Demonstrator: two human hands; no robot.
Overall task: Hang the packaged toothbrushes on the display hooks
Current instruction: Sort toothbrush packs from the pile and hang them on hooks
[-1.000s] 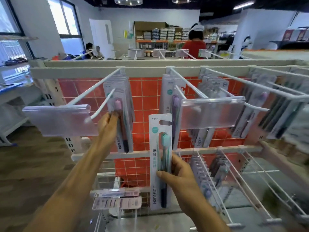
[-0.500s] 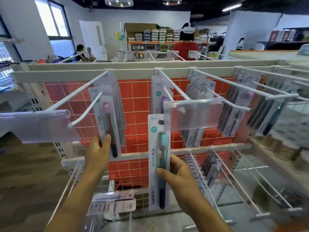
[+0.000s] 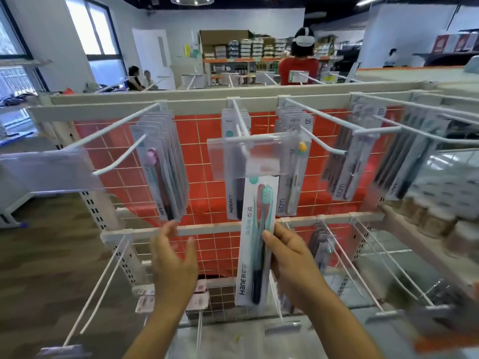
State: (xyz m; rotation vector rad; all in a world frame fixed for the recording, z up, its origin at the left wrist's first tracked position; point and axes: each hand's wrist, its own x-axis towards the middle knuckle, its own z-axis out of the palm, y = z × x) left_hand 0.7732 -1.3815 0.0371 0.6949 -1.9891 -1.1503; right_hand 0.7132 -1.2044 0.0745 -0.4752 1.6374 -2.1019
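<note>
the teal toothbrush pack (image 3: 255,244) has risen since a second ago. its top now meets the clear label holder (image 3: 248,156) on the tip of the middle hook (image 3: 239,117), at 12 o'clock from the right hand (image 3: 290,257), which pinches the pack's lower half. whether its hole has caught the hook is hidden. at 9 o'clock of the pack, the left hand (image 3: 173,257) has let go of the purple pack (image 3: 160,177), which hangs at 10 o'clock on the left hook (image 3: 121,155). its fingers are spread and hold nothing. so one pack looks hung, and the teal one is probably next.
</note>
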